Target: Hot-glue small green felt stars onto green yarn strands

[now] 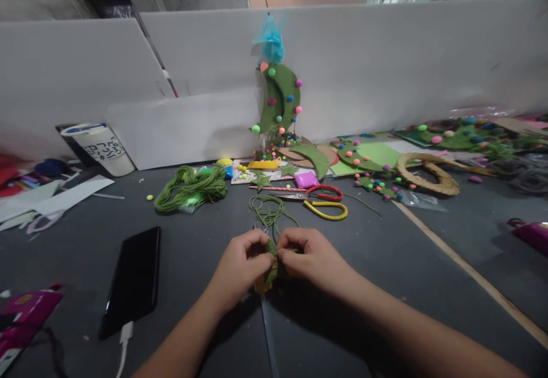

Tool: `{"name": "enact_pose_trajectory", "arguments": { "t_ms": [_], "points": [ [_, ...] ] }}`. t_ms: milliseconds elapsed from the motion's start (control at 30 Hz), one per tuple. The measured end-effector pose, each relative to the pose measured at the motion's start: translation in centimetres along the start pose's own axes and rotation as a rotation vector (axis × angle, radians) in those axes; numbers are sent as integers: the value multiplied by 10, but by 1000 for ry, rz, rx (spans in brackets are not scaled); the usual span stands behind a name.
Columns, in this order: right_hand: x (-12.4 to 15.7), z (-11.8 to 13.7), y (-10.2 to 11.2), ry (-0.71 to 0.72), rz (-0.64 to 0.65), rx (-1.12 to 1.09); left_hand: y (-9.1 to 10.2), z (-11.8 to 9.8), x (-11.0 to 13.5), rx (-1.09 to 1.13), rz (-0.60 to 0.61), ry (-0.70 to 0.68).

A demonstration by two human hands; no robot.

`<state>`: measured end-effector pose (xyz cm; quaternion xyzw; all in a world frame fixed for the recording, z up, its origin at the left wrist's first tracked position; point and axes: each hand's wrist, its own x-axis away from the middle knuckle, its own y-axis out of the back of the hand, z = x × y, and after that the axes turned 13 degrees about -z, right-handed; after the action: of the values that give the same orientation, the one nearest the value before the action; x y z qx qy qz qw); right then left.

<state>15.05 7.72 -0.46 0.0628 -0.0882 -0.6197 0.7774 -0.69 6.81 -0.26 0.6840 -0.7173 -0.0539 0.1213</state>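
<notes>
My left hand and my right hand meet at the middle of the dark table, fingers pinched together on a small green felt piece with an orange-brown backing below it. A thin green yarn strand runs from the piece away from me across the table. Just beyond the strand lie red-and-yellow-handled scissors. Both hands are closed on the felt piece.
A black phone on a white cable lies at left. A green yarn bundle, a white cup, a woven ring and pompom-dotted felt crescents sit farther back against white boards. A pink packet lies at the near left.
</notes>
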Motion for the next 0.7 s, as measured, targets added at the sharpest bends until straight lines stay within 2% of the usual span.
{"name": "enact_pose_trajectory", "arguments": {
  "t_ms": [133,333,433,700],
  "points": [
    [0,-1,-1,53,15,9,-1,1,0,-34,-14,3],
    [-3,-1,7,-70,110,-69,8,-1,-1,142,99,116],
    [-5,0,11,-36,94,-36,9,-3,-1,133,114,142],
    [-3,-1,8,1,59,32,5,0,-1,48,100,74]
  ]
}}
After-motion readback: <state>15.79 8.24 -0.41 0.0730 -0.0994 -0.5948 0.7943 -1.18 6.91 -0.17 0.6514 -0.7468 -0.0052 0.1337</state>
